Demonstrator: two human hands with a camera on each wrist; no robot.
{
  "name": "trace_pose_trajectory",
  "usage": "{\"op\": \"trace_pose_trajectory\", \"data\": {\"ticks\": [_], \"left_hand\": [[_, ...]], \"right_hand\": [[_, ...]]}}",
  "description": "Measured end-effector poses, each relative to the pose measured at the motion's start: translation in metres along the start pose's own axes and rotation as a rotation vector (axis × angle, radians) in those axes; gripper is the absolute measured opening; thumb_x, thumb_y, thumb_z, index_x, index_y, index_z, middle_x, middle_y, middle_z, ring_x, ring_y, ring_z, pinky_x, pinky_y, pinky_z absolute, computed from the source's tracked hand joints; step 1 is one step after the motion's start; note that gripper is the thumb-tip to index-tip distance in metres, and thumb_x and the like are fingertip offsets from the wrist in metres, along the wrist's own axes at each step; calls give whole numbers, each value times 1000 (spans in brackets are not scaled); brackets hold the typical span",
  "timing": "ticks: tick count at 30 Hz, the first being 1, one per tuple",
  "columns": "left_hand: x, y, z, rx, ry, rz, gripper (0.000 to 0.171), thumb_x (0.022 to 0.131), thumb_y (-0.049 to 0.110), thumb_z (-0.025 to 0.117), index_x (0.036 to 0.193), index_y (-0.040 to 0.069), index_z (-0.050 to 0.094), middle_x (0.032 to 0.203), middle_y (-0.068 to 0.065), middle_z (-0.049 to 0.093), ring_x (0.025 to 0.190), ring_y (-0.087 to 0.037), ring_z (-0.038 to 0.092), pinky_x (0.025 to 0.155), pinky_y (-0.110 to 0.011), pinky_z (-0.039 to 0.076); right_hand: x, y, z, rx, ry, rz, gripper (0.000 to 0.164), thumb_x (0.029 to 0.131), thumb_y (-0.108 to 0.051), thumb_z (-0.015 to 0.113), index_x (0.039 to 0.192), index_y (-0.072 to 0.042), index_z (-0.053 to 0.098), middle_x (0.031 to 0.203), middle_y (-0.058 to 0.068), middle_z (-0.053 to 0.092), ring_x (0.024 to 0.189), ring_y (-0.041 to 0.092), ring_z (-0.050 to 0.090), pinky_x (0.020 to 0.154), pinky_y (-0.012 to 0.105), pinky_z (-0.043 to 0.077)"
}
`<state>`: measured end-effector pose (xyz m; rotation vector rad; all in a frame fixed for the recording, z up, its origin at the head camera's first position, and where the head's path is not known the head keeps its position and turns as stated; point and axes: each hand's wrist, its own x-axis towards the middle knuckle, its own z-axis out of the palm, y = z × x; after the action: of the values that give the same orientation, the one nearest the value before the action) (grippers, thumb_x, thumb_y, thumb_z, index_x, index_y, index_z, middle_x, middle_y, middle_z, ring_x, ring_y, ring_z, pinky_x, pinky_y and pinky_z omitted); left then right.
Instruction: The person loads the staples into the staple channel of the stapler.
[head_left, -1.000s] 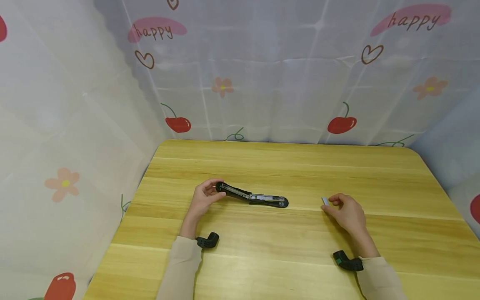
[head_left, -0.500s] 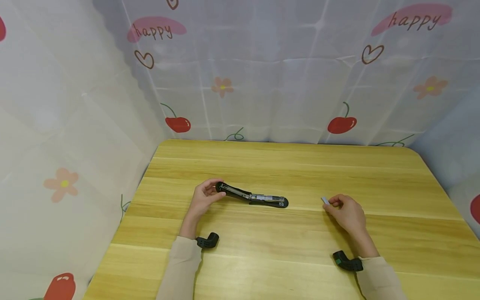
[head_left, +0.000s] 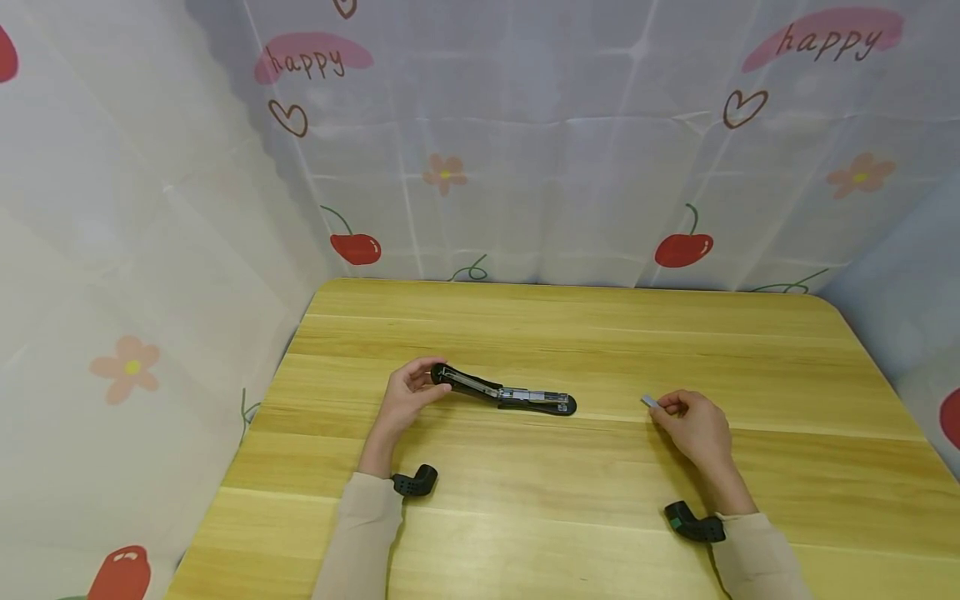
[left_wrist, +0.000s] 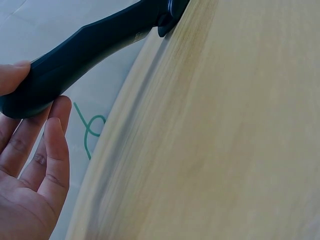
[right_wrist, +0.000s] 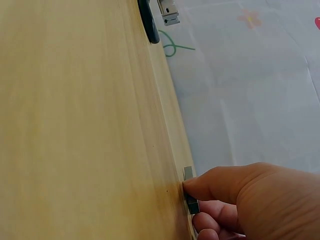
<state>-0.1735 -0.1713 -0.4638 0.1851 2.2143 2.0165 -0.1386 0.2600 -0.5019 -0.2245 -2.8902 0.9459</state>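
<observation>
Head view, stapler: the black stapler [head_left: 491, 392] is on the table [head_left: 540, 500], spread wide at its hinge, with metal inner parts exposed; only this view shows its full length.
Head view, left grip: the left hand [head_left: 407, 397] has thumb and fingers closed on the stapler's left end.
Head view, right grip: the right hand [head_left: 693, 425] pinches a small grey strip [head_left: 649, 402], one end showing past the fingertips, to the right of the stapler and apart from it.
Head view, wrists: a black camera sits at each light sleeve's cuff.
Head view, writing: "happy" reads twice in brown over pink strokes on the cloth [head_left: 525, 208], among hearts, flowers and cherries.
Left wrist view, stapler underside: the smooth, dark outer shell faces this camera, thumb on one side, fingertips on the other; part of the palm shows.
Left wrist view, marking: a faint light patch near the hinge is too small to read.
Right wrist view, grey strip: both ends protrude around the thumb, fingers curled behind; whether it touches the table I cannot tell.
Right wrist view, stapler tip: the dark tip and a metal end stand apart, with a gap between.
</observation>
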Motion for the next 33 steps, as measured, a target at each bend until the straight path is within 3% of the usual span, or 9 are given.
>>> {"op": "trace_pose_trajectory", "data": {"ticks": [10, 20, 27, 33], "left_hand": [[1, -3, 0, -37, 2, -1, 48, 87, -3, 69, 131, -11, 53, 129, -23, 55, 92, -11, 58, 74, -20, 51], [1, -2, 0, -19, 3, -6, 47, 87, -1, 70, 131, -7, 55, 135, -22, 53, 96, -21, 54, 74, -20, 49], [12, -30, -3, -10, 22, 29, 46, 87, 1, 71, 130, -3, 57, 134, -19, 55, 94, -14, 56, 74, -21, 51], [12, -30, -3, 7, 22, 44, 45, 87, 2, 71, 129, -3, 58, 133, -20, 56, 94, -15, 56, 77, -21, 50]], "right_hand": [[0, 1, 2, 8, 65, -37, 18, 87, -18, 73, 91, -1, 71, 86, 14, 65, 69, 19, 53, 58, 29, 38], [2, 1, 2, 51, 99, -40, 17, 89, -16, 70, 95, 0, 69, 87, 16, 68, 69, 17, 53, 58, 26, 39], [3, 1, 3, 101, 135, -54, 16, 89, -16, 70, 94, -2, 69, 85, 14, 70, 67, 9, 54, 57, 22, 42], [4, -2, 3, 174, 189, -61, 16, 88, -14, 72, 94, 1, 69, 85, 16, 70, 63, -3, 50, 55, 18, 42]]}}
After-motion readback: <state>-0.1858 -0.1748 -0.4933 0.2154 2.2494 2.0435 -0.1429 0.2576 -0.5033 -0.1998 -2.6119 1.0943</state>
